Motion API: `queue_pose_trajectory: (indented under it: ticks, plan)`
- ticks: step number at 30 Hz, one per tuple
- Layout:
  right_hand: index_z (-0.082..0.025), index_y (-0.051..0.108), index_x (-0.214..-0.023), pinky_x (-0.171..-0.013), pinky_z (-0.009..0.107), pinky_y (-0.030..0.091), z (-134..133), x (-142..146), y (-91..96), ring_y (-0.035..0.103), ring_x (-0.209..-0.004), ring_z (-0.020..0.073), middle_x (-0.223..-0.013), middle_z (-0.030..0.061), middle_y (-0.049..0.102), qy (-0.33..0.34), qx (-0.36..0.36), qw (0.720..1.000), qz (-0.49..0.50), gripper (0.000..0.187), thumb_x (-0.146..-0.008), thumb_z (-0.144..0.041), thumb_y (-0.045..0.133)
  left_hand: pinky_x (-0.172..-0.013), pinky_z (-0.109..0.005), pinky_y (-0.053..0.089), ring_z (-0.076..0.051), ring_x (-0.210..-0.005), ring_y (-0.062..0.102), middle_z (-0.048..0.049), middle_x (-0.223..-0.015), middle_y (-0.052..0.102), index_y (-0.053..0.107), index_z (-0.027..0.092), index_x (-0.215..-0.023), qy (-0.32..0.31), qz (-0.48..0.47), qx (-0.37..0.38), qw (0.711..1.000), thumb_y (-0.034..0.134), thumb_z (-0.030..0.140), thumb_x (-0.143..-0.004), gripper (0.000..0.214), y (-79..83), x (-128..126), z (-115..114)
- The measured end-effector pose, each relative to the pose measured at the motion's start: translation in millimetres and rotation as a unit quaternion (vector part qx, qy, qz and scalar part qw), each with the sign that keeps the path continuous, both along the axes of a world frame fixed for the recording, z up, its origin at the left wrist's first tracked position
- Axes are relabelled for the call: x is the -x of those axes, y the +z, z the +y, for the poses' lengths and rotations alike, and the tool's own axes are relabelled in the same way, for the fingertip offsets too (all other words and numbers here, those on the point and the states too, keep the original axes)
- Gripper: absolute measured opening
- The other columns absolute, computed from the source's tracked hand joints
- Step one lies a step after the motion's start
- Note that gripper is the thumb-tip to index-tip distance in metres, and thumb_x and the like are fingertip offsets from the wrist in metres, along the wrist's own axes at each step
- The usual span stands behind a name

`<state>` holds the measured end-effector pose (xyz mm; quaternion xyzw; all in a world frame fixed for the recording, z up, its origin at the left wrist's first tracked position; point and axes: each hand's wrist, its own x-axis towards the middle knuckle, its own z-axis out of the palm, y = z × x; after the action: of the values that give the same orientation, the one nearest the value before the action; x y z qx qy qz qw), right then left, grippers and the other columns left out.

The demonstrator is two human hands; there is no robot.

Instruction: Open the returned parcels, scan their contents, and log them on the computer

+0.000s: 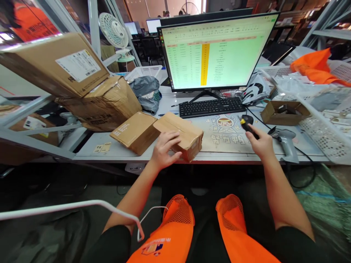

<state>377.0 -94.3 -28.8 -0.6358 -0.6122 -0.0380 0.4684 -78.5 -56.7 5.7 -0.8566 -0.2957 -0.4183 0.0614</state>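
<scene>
My left hand (166, 149) grips the near end of a small cardboard box (182, 128) at the desk's front edge, fingers over it and thumb low on its near side. In my right hand (261, 142) is a utility knife (249, 128) with a dark handle and a yellow part near its tip, held above the desk mat and apart from the box. Touching the held box on its left is another cardboard box (137, 131). Close to the knife lies a black computer mouse (248, 118). A grey barcode scanner (287, 144) sits right of my right hand.
A monitor (216, 54) stands behind a black keyboard (212, 107). Two larger cartons are stacked at left, the upper one (79, 65) labelled. An open small box (285, 112) and a white plastic basket (326, 135) are at right. A white bar (68, 207) crosses low on the left.
</scene>
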Motion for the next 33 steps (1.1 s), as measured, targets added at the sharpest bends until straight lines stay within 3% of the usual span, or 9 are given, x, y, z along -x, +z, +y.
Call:
queue_pose_trajectory:
  ticks: [3,5,11,15,21,25,27,30,33]
  plan:
    - [-0.019,0.073,-0.137,-0.1,0.045,0.059,-33,26,3.4,0.075,-0.113,0.0314,-0.124,0.0132,0.078,0.095,0.043,0.994,-0.022,0.05,-0.1,-0.049,0.062,-0.125,-0.074,0.022,-0.045,-0.155,0.036,-0.0186,-0.152,0.059,0.067,0.022,-0.134,0.06,0.045,0.058,0.995,0.068,0.072,-0.089,0.067,15.4,21,20]
    - [-0.021,0.07,-0.142,-0.096,0.041,0.061,-52,57,10.8,0.075,-0.108,0.0286,-0.122,0.012,0.078,0.162,0.054,0.983,-0.065,0.048,-0.102,-0.046,0.061,-0.124,-0.079,0.016,-0.049,-0.158,0.03,-0.0193,-0.155,0.056,0.067,0.022,-0.135,0.068,0.049,0.047,0.995,0.074,0.073,-0.084,0.072,19.1,14,20]
    - [-0.023,0.069,-0.142,-0.075,0.033,0.06,-51,118,18.8,0.073,-0.089,0.0236,-0.103,0.0112,0.076,0.248,-0.004,0.952,-0.18,0.044,-0.105,-0.044,0.06,-0.115,-0.056,0.049,-0.034,-0.129,0.069,-0.0156,-0.124,0.075,0.062,0.018,-0.129,0.032,-0.059,-0.089,0.994,0.076,0.029,-0.092,0.041,2.4,-53,-20]
    - [-0.02,0.072,-0.137,-0.071,0.033,0.057,-35,118,12.9,0.07,-0.082,0.0216,-0.1,0.0111,0.075,0.259,-0.055,0.941,-0.213,0.042,-0.105,-0.044,0.059,-0.106,-0.048,0.057,-0.031,-0.117,0.075,-0.0144,-0.113,0.079,0.064,0.018,-0.112,0.001,-0.079,-0.146,0.986,0.078,0.019,-0.089,0.027,-2.2,-52,-21]
    - [-0.023,0.076,-0.132,-0.075,0.034,0.057,-18,117,3.6,0.069,-0.086,0.0225,-0.1,0.0112,0.075,0.243,-0.12,0.937,-0.219,0.038,-0.101,-0.042,0.067,-0.105,-0.047,0.059,-0.029,-0.118,0.075,-0.013,-0.116,0.08,0.067,0.02,-0.108,-0.018,-0.069,-0.148,0.986,0.077,0.022,-0.092,0.019,-0.8,-35,-21]
    - [-0.025,0.078,-0.13,-0.081,0.038,0.059,3,105,-7.0,0.071,-0.091,0.0251,-0.103,0.0117,0.076,0.236,-0.091,0.948,-0.195,0.039,-0.099,-0.046,0.066,-0.102,-0.048,0.06,-0.03,-0.117,0.075,-0.013,-0.115,0.08,0.069,0.021,-0.1,-0.005,-0.063,-0.122,0.99,0.073,0.024,-0.094,0.009,-3.8,-39,-20]
    - [-0.023,0.077,-0.131,-0.084,0.04,0.061,10,91,-11.1,0.072,-0.093,0.0262,-0.105,0.013,0.077,0.186,-0.069,0.969,-0.145,0.042,-0.101,-0.048,0.061,-0.101,-0.049,0.06,-0.03,-0.114,0.077,-0.0123,-0.111,0.081,0.069,0.021,-0.095,0.005,-0.065,-0.117,0.991,0.071,0.025,-0.094,0.005,-5.3,-41,-17]
    - [-0.02,0.074,-0.136,-0.086,0.043,0.062,3,76,-13.6,0.073,-0.094,0.028,-0.105,0.0144,0.076,0.067,-0.068,0.994,-0.061,0.049,-0.102,-0.05,0.054,-0.097,-0.048,0.061,-0.03,-0.11,0.078,-0.011,-0.105,0.081,0.068,0.021,-0.089,0.033,-0.063,-0.118,0.991,0.069,0.026,-0.094,0.007,-5.8,-43,-15]
    - [-0.022,0.074,-0.136,-0.085,0.042,0.062,-21,84,-13.3,0.073,-0.093,0.0276,-0.104,0.0135,0.077,0.115,-0.075,0.987,-0.079,0.047,-0.1,-0.049,0.06,-0.098,-0.047,0.061,-0.029,-0.111,0.077,-0.0113,-0.107,0.081,0.067,0.021,-0.092,0.036,-0.058,-0.12,0.99,0.068,0.025,-0.094,0.004,-3.6,-44,-18]
